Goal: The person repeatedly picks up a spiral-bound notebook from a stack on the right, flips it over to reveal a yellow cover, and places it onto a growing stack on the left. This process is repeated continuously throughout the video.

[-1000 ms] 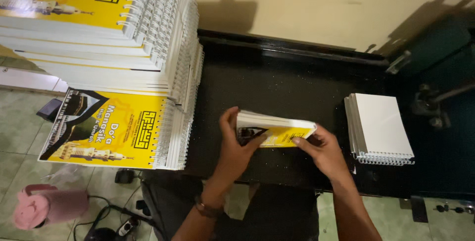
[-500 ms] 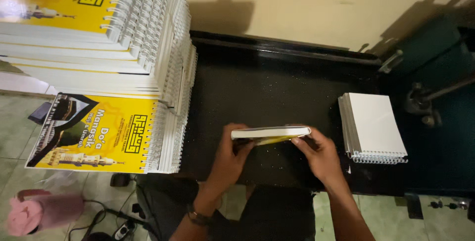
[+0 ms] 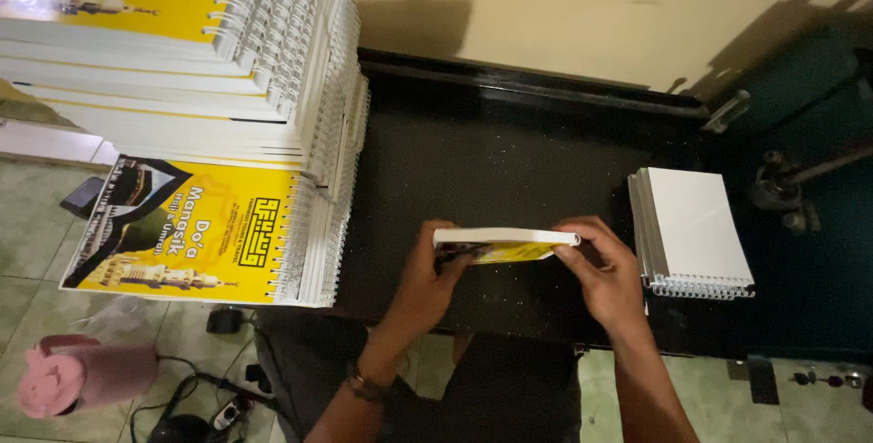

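Booklet [image 3: 506,242] sits between both my hands, held edge-on just above the black table [image 3: 509,152], near its front edge. Left hand [image 3: 427,284] is clamped on the booklet's left end, thumb on top, fingers underneath. Right hand [image 3: 607,275] is clamped on the right end, fingertips pinching the corner. White page block faces up w/ a yellow cover showing below it; spine side prob. faces away from me, but it's too thin to tell from this angle.

White pad [image 3: 696,229] w/ wire binding along its near edge lies flat on the table, just right of my right hand, not touching it. Tall stack [image 3: 173,61] of yellow-covered wire-bound books sits at left, binding toward the table, w/ a lower stack [image 3: 195,234] in front of it. Pink cup [image 3: 77,377] stands on the tiled floor [image 3: 36,225] at bottom left, near some dark cables [image 3: 205,402].
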